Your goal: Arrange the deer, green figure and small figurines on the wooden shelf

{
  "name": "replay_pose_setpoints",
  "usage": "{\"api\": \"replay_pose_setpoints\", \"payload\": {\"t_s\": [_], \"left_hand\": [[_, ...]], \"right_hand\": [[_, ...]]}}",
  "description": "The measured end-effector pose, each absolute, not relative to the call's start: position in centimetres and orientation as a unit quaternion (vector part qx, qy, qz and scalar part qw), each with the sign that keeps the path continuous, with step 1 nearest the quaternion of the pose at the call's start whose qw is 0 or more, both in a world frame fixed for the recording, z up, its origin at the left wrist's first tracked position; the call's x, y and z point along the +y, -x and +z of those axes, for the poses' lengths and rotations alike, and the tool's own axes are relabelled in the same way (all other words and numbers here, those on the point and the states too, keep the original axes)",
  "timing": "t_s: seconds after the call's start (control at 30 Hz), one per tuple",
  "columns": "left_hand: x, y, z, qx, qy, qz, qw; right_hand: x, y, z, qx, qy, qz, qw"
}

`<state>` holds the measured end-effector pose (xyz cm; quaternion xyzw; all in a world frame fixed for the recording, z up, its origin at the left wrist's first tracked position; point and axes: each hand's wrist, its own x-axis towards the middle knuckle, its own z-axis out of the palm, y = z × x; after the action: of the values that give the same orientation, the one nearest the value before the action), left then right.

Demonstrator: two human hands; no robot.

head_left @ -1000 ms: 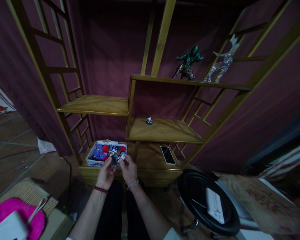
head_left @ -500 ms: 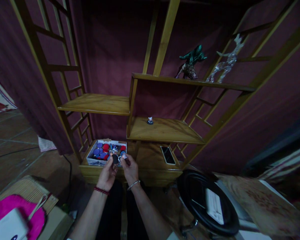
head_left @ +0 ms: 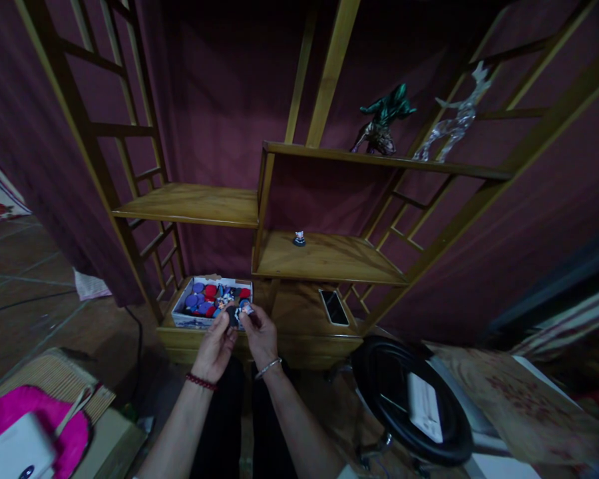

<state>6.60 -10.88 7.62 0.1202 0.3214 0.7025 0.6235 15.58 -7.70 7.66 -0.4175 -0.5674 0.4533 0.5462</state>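
Note:
My left hand (head_left: 215, 347) pinches a round black base (head_left: 233, 315) between thumb and fingers. In my right hand (head_left: 260, 338) is a small figurine (head_left: 247, 309) with white, black and reddish parts, held against that base. Both hands are close together, just in front of a white box (head_left: 192, 322). Inside the box lie several purple and red discs (head_left: 196, 301) and some small figurines (head_left: 225, 293). Another little figurine on a dark base (head_left: 299, 239) stands upright on the middle shelf. My fingers partly hide the join between figurine and base.
The wooden display shelf (head_left: 329, 258) surrounds the work. A phone (head_left: 334, 308) lies on its lowest board. A green figure (head_left: 387, 120) and a clear deer statue (head_left: 454, 116) stand above. A black round stool (head_left: 412, 399) is at right; a pink mat (head_left: 72, 432) lies at left.
My two hands have brought the black base and the figurine together, so the base now touches or overlaps the figurine's lower end. The view has shifted slightly.

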Motion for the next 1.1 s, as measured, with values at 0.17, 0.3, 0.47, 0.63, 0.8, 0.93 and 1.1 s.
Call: {"api": "replay_pose_setpoints", "payload": {"t_s": [0.17,0.3,0.47,0.63,0.8,0.93,1.1], "left_hand": [[-10.9,-6.7,7.9,0.312,-0.129,0.709,0.619],[-11.1,-6.6,8.3,0.276,-0.138,0.71,0.633],[-11.3,-6.5,8.3,0.244,-0.129,0.709,0.65],[-11.4,-6.5,8.1,0.248,-0.144,0.707,0.646],[-11.5,-6.7,8.2,0.273,-0.155,0.705,0.636],[-11.4,-6.9,8.5,0.29,-0.157,0.703,0.63],[-11.5,-7.0,8.8,0.299,-0.155,0.701,0.629]], "right_hand": [[-7.9,-15.6,8.1,-0.558,0.412,0.462,0.552],[-7.9,-15.6,8.3,-0.551,0.408,0.475,0.552],[-7.9,-15.8,8.3,-0.558,0.413,0.471,0.545],[-8.0,-16.0,8.6,-0.567,0.414,0.46,0.545],[-8.2,-16.3,8.9,-0.575,0.415,0.455,0.539],[-8.2,-16.5,8.8,-0.581,0.409,0.448,0.542],[-8.0,-16.7,8.5,-0.587,0.412,0.434,0.545]]}}
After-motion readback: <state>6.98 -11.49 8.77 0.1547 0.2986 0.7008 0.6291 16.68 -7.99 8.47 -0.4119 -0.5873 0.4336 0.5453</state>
